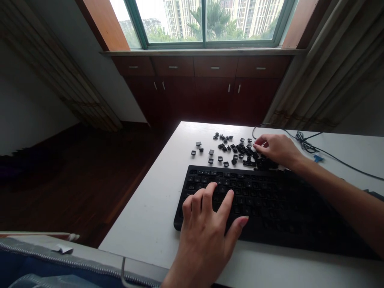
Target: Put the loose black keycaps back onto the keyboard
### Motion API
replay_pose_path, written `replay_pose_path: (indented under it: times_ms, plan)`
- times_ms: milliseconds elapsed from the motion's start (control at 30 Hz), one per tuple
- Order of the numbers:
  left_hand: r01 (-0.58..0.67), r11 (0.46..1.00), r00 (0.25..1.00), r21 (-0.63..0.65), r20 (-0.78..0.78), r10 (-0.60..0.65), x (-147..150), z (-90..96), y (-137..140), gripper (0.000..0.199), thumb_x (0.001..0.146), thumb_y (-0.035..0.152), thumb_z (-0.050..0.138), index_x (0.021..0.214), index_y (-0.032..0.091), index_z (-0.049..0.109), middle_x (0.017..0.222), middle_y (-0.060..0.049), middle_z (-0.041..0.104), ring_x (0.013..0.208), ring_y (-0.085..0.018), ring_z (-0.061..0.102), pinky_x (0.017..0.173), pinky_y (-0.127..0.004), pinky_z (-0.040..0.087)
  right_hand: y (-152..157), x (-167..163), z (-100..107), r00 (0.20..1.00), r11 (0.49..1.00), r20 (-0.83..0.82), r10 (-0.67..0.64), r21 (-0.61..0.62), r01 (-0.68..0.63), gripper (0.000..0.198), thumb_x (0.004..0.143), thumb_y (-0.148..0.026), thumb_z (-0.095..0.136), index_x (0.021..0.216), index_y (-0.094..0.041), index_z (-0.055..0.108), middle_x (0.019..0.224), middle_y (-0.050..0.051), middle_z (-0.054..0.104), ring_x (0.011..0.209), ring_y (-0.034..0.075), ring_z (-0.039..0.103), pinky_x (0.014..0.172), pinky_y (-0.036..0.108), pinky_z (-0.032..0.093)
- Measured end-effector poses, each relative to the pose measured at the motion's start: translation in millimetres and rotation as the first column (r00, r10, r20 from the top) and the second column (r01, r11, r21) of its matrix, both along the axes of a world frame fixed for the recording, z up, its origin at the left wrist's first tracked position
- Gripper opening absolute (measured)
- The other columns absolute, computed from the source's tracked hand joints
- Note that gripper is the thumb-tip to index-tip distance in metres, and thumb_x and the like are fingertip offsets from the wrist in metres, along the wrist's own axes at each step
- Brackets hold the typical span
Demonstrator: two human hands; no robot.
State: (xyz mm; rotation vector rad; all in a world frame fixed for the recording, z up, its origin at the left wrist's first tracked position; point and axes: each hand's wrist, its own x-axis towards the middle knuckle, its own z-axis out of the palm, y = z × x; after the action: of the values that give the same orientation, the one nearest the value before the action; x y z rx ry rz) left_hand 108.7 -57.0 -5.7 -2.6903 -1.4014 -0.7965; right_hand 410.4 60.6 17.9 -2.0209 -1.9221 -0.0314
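Now holds the left hand (205, 230) spread over the keyboard (279, 212) beneath; has the right hand (277, 148), thumb near forefinger, at loose keycaps (241, 148) on the bench (150, 208); can't tell whether pinching one.

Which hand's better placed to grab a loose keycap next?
Probably the right hand: it's at the loose keycaps, while the left hand is over the keyboard.

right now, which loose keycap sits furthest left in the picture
The dark keycap just above the upper left corner of the keyboard; every other loose keycap, including its upper-right neighbour, lies further right.
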Motion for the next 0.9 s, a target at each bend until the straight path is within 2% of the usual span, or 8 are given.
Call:
replay_pose_path:
  times_ms: [100,200,300,400,500,633,900]
  plan:
    - [0.003,1.0,1.0,0.002,0.012,-0.003,-4,1.3,-1,0.045,0.095,0.047,0.056,0.136,0.028,0.058,0.138,-0.013,0.052,0.12,-0.03,0.051,0.098,-0.05,0.042,-13,-8,10,0.997,0.998,-0.059,0.055,0.043,-0.052,0.026,0.088,-0.044,0.062,0.095,-0.022,0.073,0.086,0.005,0.074,0.073,0.02,0.067,0.067,0.032,0.049]
    - [0.024,1.0,0.999,0.019,0.036,-0.025,-13,2.8,0,0.045,0.096,0.043,0.056,0.137,0.024,0.057,0.137,-0.014,0.052,0.121,-0.03,0.051,0.099,-0.049,0.043,-42,-28,18,0.978,0.985,-0.13,0.162,0.085,-0.152,0.022,0.09,-0.042,0.063,0.101,-0.025,0.071,0.095,0.002,0.074,0.079,0.018,0.068,0.072,0.031,0.053]
    - [0.076,0.997,0.996,0.015,0.034,-0.077,-24,3.6,2,0.042,0.096,0.034,0.057,0.135,0.02,0.056,0.136,-0.014,0.052,0.122,-0.028,0.051,0.101,-0.045,0.044,-76,-58,16,0.888,0.919,-0.241,0.391,0.16,-0.361,0.013,0.093,-0.034,0.064,0.102,-0.026,0.07,0.104,0.0,0.072,0.091,0.016,0.068,0.083,0.03,0.055]
    - [0.098,0.995,0.995,0.005,0.023,-0.098,-29,3.8,3,0.04,0.095,0.031,0.058,0.134,0.019,0.056,0.136,-0.014,0.051,0.122,-0.028,0.051,0.102,-0.045,0.045,-98,-85,5,0.822,0.869,-0.283,0.494,0.178,-0.461,0.009,0.094,-0.024,0.062,0.099,-0.026,0.07,0.107,0.0,0.072,0.098,0.015,0.066,0.091,0.03,0.054]
    - [0.087,0.996,0.996,-0.002,0.021,-0.087,-28,3.5,3,0.041,0.095,0.03,0.058,0.134,0.02,0.055,0.136,-0.014,0.052,0.123,-0.028,0.051,0.102,-0.046,0.045,-103,-99,-3,0.801,0.856,-0.304,0.516,0.172,-0.487,0.009,0.094,-0.021,0.062,0.096,-0.025,0.071,0.105,0.0,0.073,0.097,0.015,0.067,0.09,0.031,0.054]
    - [0.069,0.998,0.997,-0.002,0.033,-0.069,-26,2.4,2,0.04,0.095,0.029,0.059,0.133,0.02,0.056,0.136,-0.014,0.052,0.123,-0.029,0.051,0.101,-0.047,0.046,-102,-99,0,0.799,0.85,-0.291,0.526,0.158,-0.502,0.012,0.094,-0.021,0.062,0.098,-0.026,0.073,0.106,0.0,0.074,0.097,0.015,0.068,0.088,0.03,0.056]
    - [0.063,0.998,0.997,-0.025,0.05,-0.062,-28,1.2,0,0.039,0.094,0.03,0.058,0.132,0.021,0.057,0.137,-0.014,0.052,0.124,-0.029,0.05,0.102,-0.048,0.047,-107,-99,1,0.819,0.852,-0.237,0.523,0.151,-0.501,0.022,0.096,-0.02,0.058,0.112,-0.025,0.072,0.113,0.002,0.073,0.099,0.016,0.069,0.09,0.029,0.058]
